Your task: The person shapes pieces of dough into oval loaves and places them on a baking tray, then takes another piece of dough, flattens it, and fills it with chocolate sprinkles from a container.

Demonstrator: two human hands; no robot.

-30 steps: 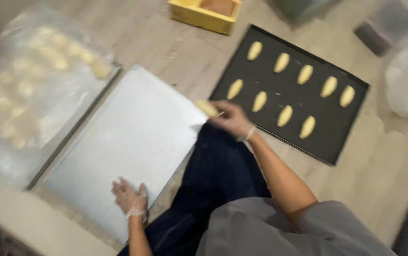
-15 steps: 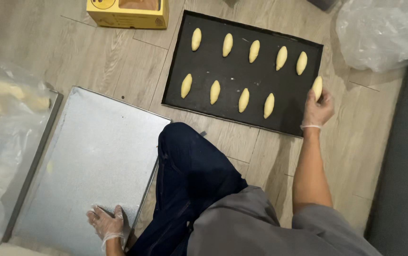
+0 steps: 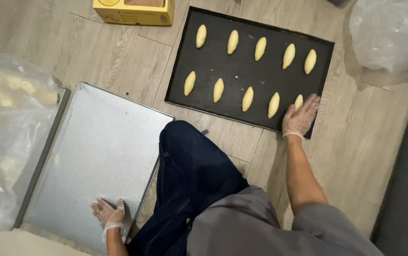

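1. On the black tray (image 3: 213, 71), the right hand (image 3: 300, 116) is setting down a dough piece (image 3: 298, 102) at the right end of the near row; the placing step appears to be almost complete
2. Five pieces are lying in the far row and four more in the near row, all evenly spaced and apart from each other; this piece is closing the near row
3. The right hand is gloved, fingers spread loosely and lying over the piece; whether the fingertips are still pinching it cannot be told, since the hand is blurred and covering most of the piece
4. The right arm is reaching forward, nearly straight, wrist at the tray's near edge
5. The left hand (image 3: 108, 214) is gloved too, resting flat with fingers spread on the near corner of the grey tray (image 3: 95, 151), holding nothing and seemingly bracing the body
6. Judged from this layout, the next move is calling for a clean release, without nudging the neighbouring piece just beside it
7. Far left, more pale pieces are lying under plastic (image 3: 4, 128); a yellow box (image 3: 135, 12) is sitting beyond the trays
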